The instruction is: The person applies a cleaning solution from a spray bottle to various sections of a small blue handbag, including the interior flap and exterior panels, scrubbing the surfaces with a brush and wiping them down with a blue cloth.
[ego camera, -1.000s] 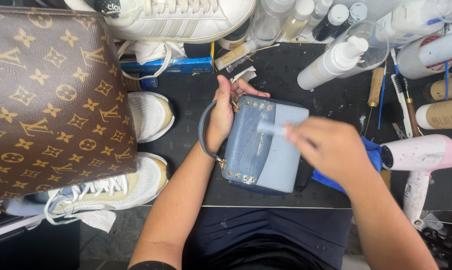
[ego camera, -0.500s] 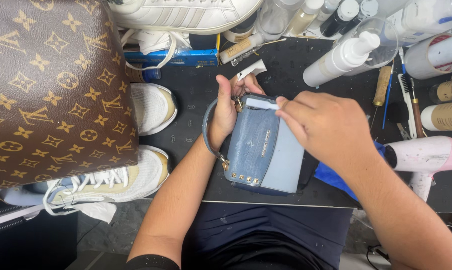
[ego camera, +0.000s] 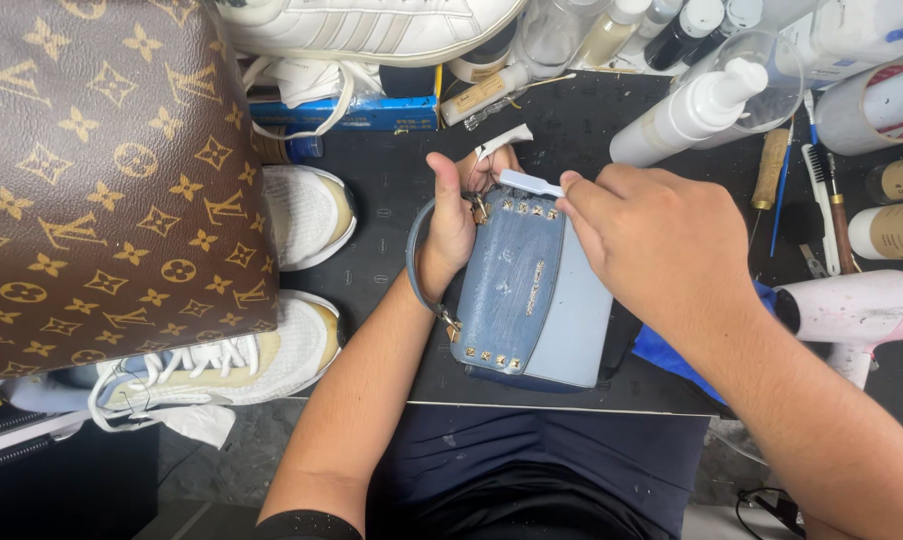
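A small blue handbag (ego camera: 532, 295) with gold studs lies on the black work mat (ego camera: 382, 250). Its strap loops around my left wrist. My left hand (ego camera: 457, 215) grips the bag's top left corner by the strap ring and pinches a white tag. My right hand (ego camera: 652, 245) holds a small white brush (ego camera: 530, 183), its tip touching the bag's upper edge by the studs.
A large brown patterned bag (ego camera: 102, 180) fills the left. White sneakers (ego camera: 302, 215) lie beside it and at the top. Spray bottles (ego camera: 687, 110), brushes and tape rolls crowd the top right. A pink hair dryer (ego camera: 857, 310) and a blue cloth (ego camera: 662, 350) lie to the right.
My right hand moved up from the bag's middle to its upper edge with the brush. The bag's face is now uncovered. My left hand stays at the top corner.
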